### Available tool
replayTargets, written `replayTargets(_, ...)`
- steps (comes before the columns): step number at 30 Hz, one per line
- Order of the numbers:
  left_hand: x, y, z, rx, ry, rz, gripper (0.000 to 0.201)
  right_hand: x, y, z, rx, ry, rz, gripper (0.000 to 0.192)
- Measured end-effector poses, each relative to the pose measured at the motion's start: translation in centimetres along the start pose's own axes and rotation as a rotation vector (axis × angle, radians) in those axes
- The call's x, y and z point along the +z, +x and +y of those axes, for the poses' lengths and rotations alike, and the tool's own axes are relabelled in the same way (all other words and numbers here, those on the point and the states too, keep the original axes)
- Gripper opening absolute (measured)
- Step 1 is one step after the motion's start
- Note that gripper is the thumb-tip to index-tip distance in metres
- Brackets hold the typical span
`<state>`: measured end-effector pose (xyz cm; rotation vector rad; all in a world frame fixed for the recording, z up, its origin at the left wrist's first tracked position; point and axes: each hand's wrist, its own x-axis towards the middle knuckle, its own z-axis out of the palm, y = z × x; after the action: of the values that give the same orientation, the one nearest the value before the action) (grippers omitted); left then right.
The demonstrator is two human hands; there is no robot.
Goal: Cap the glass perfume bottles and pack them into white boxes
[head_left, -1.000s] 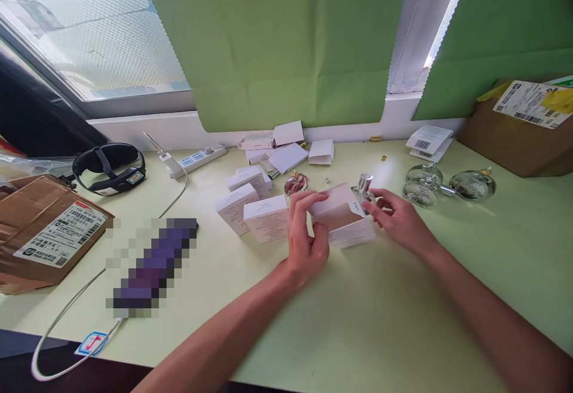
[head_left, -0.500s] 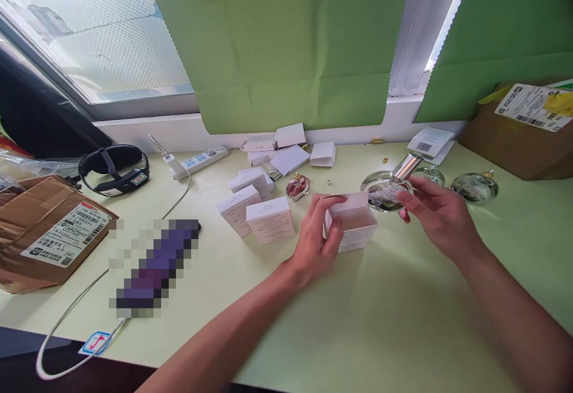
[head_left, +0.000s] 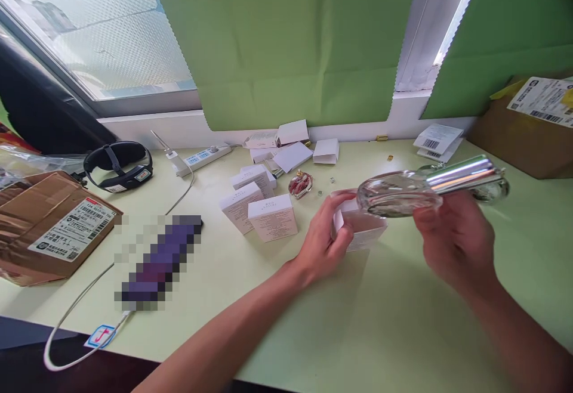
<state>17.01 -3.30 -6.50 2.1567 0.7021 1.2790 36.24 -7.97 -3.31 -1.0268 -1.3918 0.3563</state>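
My left hand [head_left: 324,235] grips an open white carton [head_left: 364,239] standing on the table, its fingers on the near left side and thumb at the rim. Above and to the right of the carton, my right hand [head_left: 461,244] holds a clear glass perfume bottle [head_left: 394,195] with a shiny silver cap [head_left: 468,175]. The bottle is tilted, cap pointing right, and its round body partly covers the carton's opening. Left of my hands stand several closed white boxes [head_left: 273,219]. A bottle with reddish contents [head_left: 300,184] lies behind them.
Opened white cartons [head_left: 293,158] lie by the wall, with a power strip [head_left: 208,157] to their left. Cardboard boxes [head_left: 58,226] sit at both ends of the table. A headset [head_left: 119,166], a blurred-out phone [head_left: 163,259] and its cable are at left. Folded papers [head_left: 439,141] rest at back right.
My right hand has raised the perfume bottle toward the camera and turned it, so its cap now points right. My left hand stays on the carton, whose opening is now partly covered.
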Motion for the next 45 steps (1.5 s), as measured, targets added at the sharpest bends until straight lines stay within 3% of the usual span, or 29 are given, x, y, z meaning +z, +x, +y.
replayTargets(6,0.1,-0.3,-0.2,0.013,-0.042,-0.036,0.040,0.4,-0.6,1.0,-0.002,-0.084,-0.210,0.021)
replayTargets(13,0.2,-0.3,-0.2,-0.021,-0.031,-0.014,0.034,-0.2,-0.2,1.3,0.042,-0.230,-0.179,0.024)
replayTargets(21,0.0,-0.3,-0.3,-0.017,-0.130,-0.052,0.035,-0.4,0.2,1.3,0.009,-0.286,-0.262,0.030)
replayTargets(37,-0.1,0.1,-0.2,0.061,-0.239,-0.081,0.040,-0.6,1.0,0.8,-0.071,-0.259,-0.457,0.020)
replayTargets(45,0.0,-0.2,-0.1,-0.073,-0.098,-0.019,0.029,-0.6,0.9,1.4,-0.140,-0.294,-0.509,0.029)
